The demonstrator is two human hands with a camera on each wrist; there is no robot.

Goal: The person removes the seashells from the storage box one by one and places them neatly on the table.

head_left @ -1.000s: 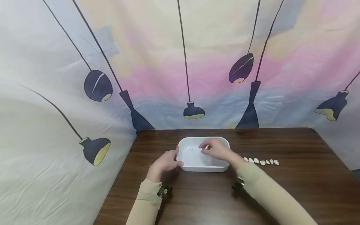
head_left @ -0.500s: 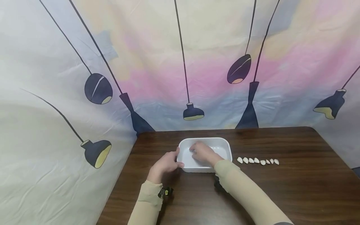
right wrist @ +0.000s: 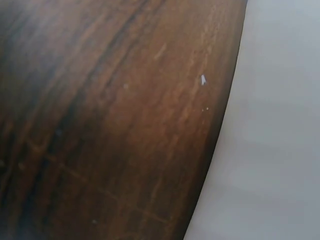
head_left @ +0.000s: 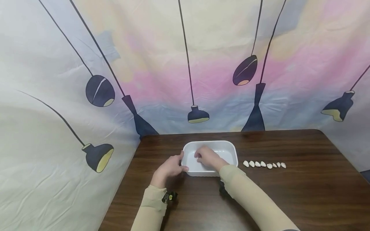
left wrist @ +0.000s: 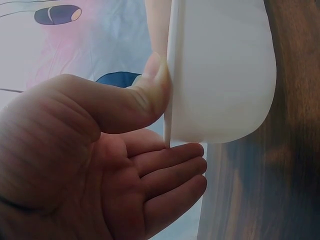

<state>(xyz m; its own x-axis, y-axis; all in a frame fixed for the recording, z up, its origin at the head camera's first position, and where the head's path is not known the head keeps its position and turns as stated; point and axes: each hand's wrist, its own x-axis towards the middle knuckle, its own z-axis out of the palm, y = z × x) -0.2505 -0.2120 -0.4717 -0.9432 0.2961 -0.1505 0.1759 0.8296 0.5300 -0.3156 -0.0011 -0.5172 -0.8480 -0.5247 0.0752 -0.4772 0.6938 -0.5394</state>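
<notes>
A white rectangular tray [head_left: 210, 174] stands on the table. My left hand [head_left: 170, 166] grips its left end, with the thumb at the front rim; in the left wrist view the thumb [left wrist: 145, 95] presses the rim and the other fingers lie extended against the side. My right hand [head_left: 206, 156] reaches into the tray, its fingers bent and fingertips low near the left part of the floor. Those fingertips cover the spot where a small white shell lay, so I cannot tell whether they hold it. The right wrist view shows only the tray's outer wall [right wrist: 270, 125] and wood.
A row of several small white seashells [head_left: 263, 164] lies on the dark wooden table [head_left: 303, 186] to the right of the tray. Behind the table hangs a cloth backdrop [head_left: 162, 73] printed with lamps.
My right hand has moved left and down inside the tray, over the small shell, then stayed there. The left end of the shell row came into view. My left hand keeps its grip.
</notes>
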